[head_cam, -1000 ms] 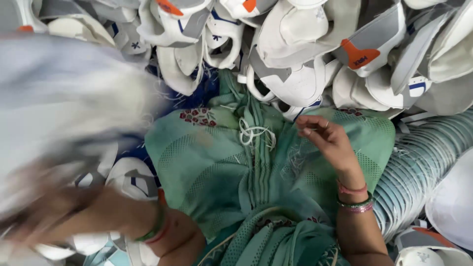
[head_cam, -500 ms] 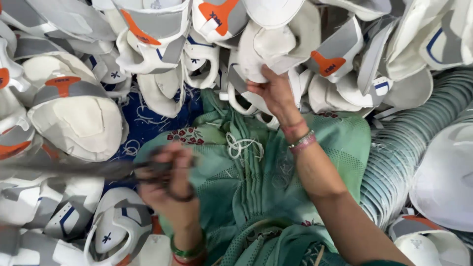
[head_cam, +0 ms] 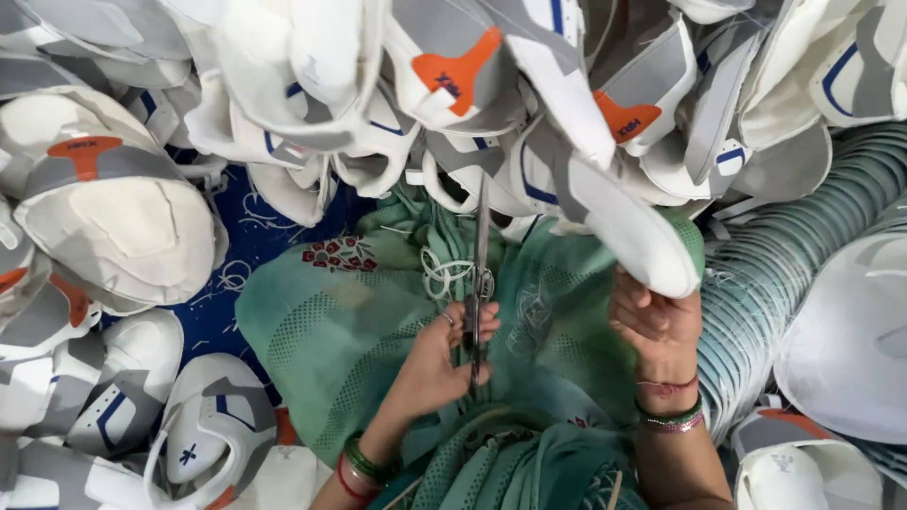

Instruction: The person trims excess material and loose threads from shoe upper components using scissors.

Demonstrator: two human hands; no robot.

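Note:
My left hand (head_cam: 436, 361) is closed around a pair of metal scissors (head_cam: 481, 247), whose blades point up and away from me over my lap. My right hand (head_cam: 658, 323) grips the lower edge of a white and grey shoe upper (head_cam: 619, 219), held just to the right of the scissor blades. The upper stretches up into the pile above it. Both wrists wear bangles. A green patterned cloth (head_cam: 331, 331) covers my lap beneath both hands.
White, grey and orange shoe uppers (head_cam: 113, 217) are heaped on the left, top and right. A ribbed stack of nested pieces (head_cam: 789, 274) lies at the right. A tangle of white thread (head_cam: 442, 274) rests on the lap. Blue patterned fabric (head_cam: 248, 236) shows at the left.
My right hand has come back from the pile with a shoe upper in it. My left hand has swung from the left to the middle, scissors now upright.

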